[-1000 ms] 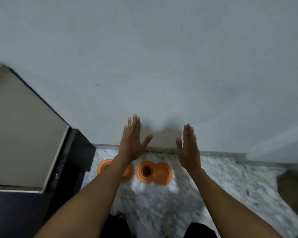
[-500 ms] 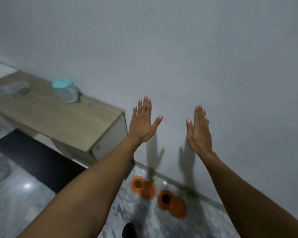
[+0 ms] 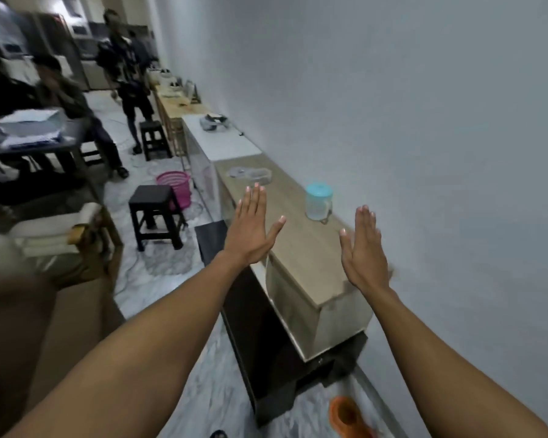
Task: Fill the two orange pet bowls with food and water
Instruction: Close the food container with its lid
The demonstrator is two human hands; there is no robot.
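Both my left hand (image 3: 250, 230) and right hand (image 3: 363, 248) are raised flat, fingers pressed together, thumbs apart, holding nothing, above the wooden counter (image 3: 301, 248) near the blue-lidded jug (image 3: 318, 202).

The wall (image 3: 408, 121) beside me is plain pale grey-white. The worktop (image 3: 301, 248) under my arms is light wood grain with a paler front edge, and it sits on a black base (image 3: 266, 358). On it stands a clear jug (image 3: 317, 207) with a turquoise lid. Farther along, another worktop (image 3: 231, 140) is white. The floor (image 3: 209, 396) is grey-and-white marble, veined. One orange pet bowl (image 3: 348, 417) shows at the bottom edge. A pink mesh basket (image 3: 174, 184) sits by a black stool (image 3: 155, 213). At left, a sofa (image 3: 29, 327) is brown.
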